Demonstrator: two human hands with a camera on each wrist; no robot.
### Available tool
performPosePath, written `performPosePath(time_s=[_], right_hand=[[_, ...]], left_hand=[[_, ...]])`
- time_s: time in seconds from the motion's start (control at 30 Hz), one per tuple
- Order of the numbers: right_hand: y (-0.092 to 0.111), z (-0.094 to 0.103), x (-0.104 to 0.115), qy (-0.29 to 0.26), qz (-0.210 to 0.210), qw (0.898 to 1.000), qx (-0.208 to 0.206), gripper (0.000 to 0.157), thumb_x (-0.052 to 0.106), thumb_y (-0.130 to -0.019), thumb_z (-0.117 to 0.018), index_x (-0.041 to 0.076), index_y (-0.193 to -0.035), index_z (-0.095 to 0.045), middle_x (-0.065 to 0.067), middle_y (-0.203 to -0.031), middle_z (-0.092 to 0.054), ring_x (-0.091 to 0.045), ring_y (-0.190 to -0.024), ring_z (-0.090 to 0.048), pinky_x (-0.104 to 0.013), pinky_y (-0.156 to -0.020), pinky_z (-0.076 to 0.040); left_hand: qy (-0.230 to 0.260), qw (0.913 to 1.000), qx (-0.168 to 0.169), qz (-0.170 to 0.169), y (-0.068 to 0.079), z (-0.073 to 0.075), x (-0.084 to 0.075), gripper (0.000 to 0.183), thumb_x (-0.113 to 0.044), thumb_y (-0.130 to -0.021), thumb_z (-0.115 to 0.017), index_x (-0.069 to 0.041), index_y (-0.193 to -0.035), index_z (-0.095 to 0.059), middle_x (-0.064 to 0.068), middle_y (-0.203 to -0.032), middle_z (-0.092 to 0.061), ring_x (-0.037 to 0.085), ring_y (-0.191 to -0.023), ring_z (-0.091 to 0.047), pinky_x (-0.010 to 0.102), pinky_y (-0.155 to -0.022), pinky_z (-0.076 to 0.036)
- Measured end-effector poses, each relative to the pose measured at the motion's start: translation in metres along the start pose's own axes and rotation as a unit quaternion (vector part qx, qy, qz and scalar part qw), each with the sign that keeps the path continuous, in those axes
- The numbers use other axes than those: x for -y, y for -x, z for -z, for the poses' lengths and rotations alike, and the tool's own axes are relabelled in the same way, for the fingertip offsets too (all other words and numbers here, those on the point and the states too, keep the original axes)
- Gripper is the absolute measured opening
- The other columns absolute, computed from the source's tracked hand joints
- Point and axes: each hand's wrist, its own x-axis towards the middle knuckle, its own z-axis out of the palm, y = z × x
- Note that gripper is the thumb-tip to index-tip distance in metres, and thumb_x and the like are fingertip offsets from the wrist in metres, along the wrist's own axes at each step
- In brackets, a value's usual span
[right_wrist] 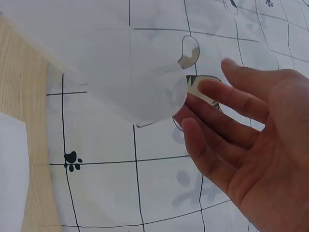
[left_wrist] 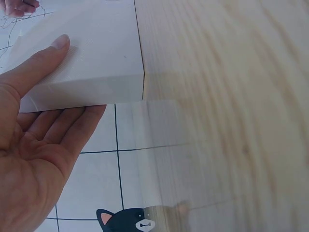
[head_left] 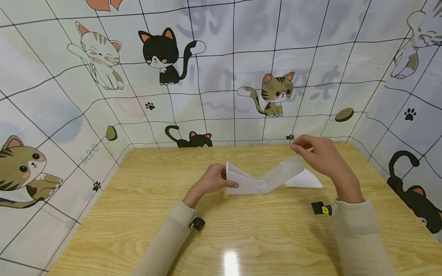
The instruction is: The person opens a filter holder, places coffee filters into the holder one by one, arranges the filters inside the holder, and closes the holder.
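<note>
Between the thumb and fingers of my left hand [head_left: 211, 179] is a white, flat-sided box-like piece [head_left: 243, 186], held on edge at the table. Its thumb lies across the broad face in the left wrist view, with the fingers beneath. From the white piece's right end a translucent, round-ended flap [head_left: 281, 174] slants up to the right. Close to that flap's free end is my right hand [right_wrist: 251, 130], fingers loosely bent and thumb apart. Some fingertips pass behind the flap's edge; whether they touch it I cannot tell.
A second white piece [head_left: 307, 181] with a curved edge lies behind the flap on the wood-grain table [head_left: 145, 226]. A cat-printed cloth [head_left: 221, 88] walls the table at the back and both sides. Small black cameras are strapped to both wrists.
</note>
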Motion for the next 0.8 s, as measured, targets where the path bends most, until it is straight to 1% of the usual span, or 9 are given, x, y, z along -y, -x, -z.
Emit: performPosePath(time_s=[0.13, 0.2, 0.3, 0.43, 0.57, 0.63, 0.8], right_hand=[[0.002, 0.003, -0.008, 0.000, -0.018, 1.000, -0.007, 0.033, 0.033, -0.109, -0.055, 0.007, -0.117, -0.073, -0.015, -0.106, -0.077, -0.037, -0.102, -0.070, -0.053, -0.080, -0.053], [0.001, 0.003, -0.012, -0.002, -0.031, 1.000, -0.003, 0.035, 0.034, -0.109, -0.053, 0.006, -0.119, -0.072, -0.017, -0.106, -0.076, -0.038, -0.103, -0.069, -0.053, -0.081, -0.053], [0.001, 0.001, -0.019, 0.002, -0.051, 0.999, 0.008, 0.037, 0.035, -0.109, -0.053, 0.004, -0.120, -0.071, -0.018, -0.106, -0.076, -0.037, -0.102, -0.069, -0.050, -0.079, -0.053], [0.000, -0.004, -0.031, 0.010, -0.083, 0.996, 0.026, 0.040, 0.036, -0.109, -0.053, 0.001, -0.120, -0.070, -0.020, -0.108, -0.075, -0.036, -0.099, -0.069, -0.050, -0.079, -0.054], [0.000, -0.012, -0.047, 0.016, -0.109, 0.993, 0.043, 0.042, 0.037, -0.108, -0.054, -0.001, -0.121, -0.068, -0.026, -0.116, -0.072, -0.041, -0.102, -0.067, -0.056, -0.082, -0.053], [0.000, -0.015, -0.053, 0.017, -0.120, 0.991, 0.051, 0.042, 0.036, -0.108, -0.054, -0.001, -0.121, -0.068, -0.029, -0.119, -0.070, -0.044, -0.105, -0.065, -0.057, -0.082, -0.052], [0.002, -0.023, -0.067, 0.023, -0.146, 0.987, 0.068, 0.039, 0.033, -0.105, -0.058, -0.003, -0.118, -0.067, -0.032, -0.120, -0.069, -0.048, -0.105, -0.065, -0.057, -0.080, -0.052]], left_hand=[[0.004, 1.0000, 0.002, -0.005, 0.000, 0.000, 0.000, 0.031, -0.014, -0.084, -0.088, -0.007, -0.111, -0.075, 0.009, -0.108, -0.080, 0.014, -0.092, -0.076, 0.027, -0.078, -0.060], [0.001, 1.0000, 0.001, -0.007, 0.000, 0.000, 0.000, 0.031, -0.014, -0.083, -0.088, -0.007, -0.110, -0.075, 0.008, -0.107, -0.080, 0.013, -0.091, -0.076, 0.027, -0.077, -0.060], [-0.001, 1.0000, -0.001, -0.008, 0.000, 0.000, 0.000, 0.030, -0.015, -0.083, -0.088, -0.008, -0.110, -0.075, 0.008, -0.107, -0.080, 0.013, -0.090, -0.076, 0.027, -0.077, -0.060], [0.001, 0.9999, -0.001, -0.011, 0.000, -0.001, 0.001, 0.030, -0.015, -0.083, -0.088, -0.007, -0.110, -0.075, 0.009, -0.106, -0.080, 0.013, -0.089, -0.076, 0.027, -0.076, -0.060], [-0.002, 0.9999, -0.002, -0.014, -0.001, -0.001, 0.002, 0.031, -0.015, -0.083, -0.088, -0.007, -0.110, -0.075, 0.009, -0.106, -0.080, 0.013, -0.089, -0.076, 0.027, -0.076, -0.060], [-0.001, 0.9999, -0.001, -0.014, 0.000, -0.001, 0.002, 0.031, -0.015, -0.083, -0.088, -0.007, -0.110, -0.075, 0.009, -0.106, -0.080, 0.013, -0.089, -0.076, 0.027, -0.076, -0.060], [0.003, 0.9999, 0.001, -0.013, 0.000, 0.000, 0.001, 0.031, -0.014, -0.083, -0.088, -0.008, -0.111, -0.075, 0.009, -0.108, -0.079, 0.014, -0.091, -0.076, 0.027, -0.077, -0.060]])
